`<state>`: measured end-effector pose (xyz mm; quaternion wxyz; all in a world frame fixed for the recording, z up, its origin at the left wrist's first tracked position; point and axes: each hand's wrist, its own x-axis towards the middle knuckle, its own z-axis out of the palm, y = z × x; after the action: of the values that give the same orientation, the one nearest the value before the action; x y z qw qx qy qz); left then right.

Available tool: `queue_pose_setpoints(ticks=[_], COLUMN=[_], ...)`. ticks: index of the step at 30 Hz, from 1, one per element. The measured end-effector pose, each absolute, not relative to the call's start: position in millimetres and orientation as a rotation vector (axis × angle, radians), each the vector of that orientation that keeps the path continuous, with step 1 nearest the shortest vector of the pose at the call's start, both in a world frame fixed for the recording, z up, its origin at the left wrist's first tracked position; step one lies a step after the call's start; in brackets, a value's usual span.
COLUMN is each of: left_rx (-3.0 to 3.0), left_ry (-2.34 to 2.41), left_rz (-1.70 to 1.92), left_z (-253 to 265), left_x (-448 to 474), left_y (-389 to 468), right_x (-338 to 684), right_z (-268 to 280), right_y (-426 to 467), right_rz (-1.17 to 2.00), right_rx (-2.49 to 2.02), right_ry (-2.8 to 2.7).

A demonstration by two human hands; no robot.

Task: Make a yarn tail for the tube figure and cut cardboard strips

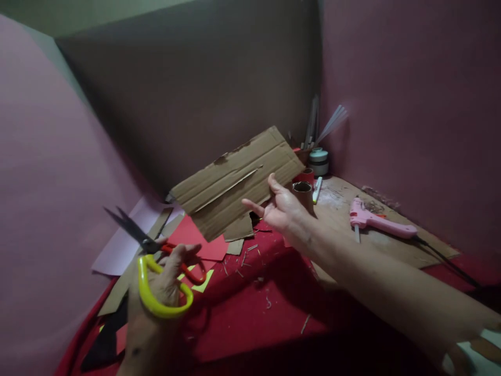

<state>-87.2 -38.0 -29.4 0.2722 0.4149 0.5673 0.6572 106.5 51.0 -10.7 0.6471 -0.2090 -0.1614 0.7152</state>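
My left hand (170, 277) is closed on a pair of scissors (166, 308) with one yellow and one red handle. Their dark blades point up and to the left, slightly apart. In my right hand (279, 209) is a piece of cardboard (235, 180), gripped at its lower right edge and raised above the table. The cardboard is tilted, with a torn upper edge and a long slit or raised strip along its middle. The fingers behind it are hidden. The scissors and the cardboard are apart.
A pink glue gun (381, 222) lies on a cardboard sheet (332, 245) at the right, its cord trailing right. A cardboard tube (303, 196), a marker (317, 190) and a lidded jar (319, 162) stand or lie behind. Red paper (211, 243) and scraps cover the red cloth (250, 313).
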Motion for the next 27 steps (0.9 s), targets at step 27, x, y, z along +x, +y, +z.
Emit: queue_pose_setpoints(ticks=[27], left_rx=[1.545], left_ry=[1.178], left_rz=[1.351], left_z=[12.1], left_x=[-157.3], left_y=[31.6], right_x=[167.8], right_z=[-30.4], right_y=[30.3], right_rz=[2.062], right_rx=[-0.779], right_ry=[-1.585])
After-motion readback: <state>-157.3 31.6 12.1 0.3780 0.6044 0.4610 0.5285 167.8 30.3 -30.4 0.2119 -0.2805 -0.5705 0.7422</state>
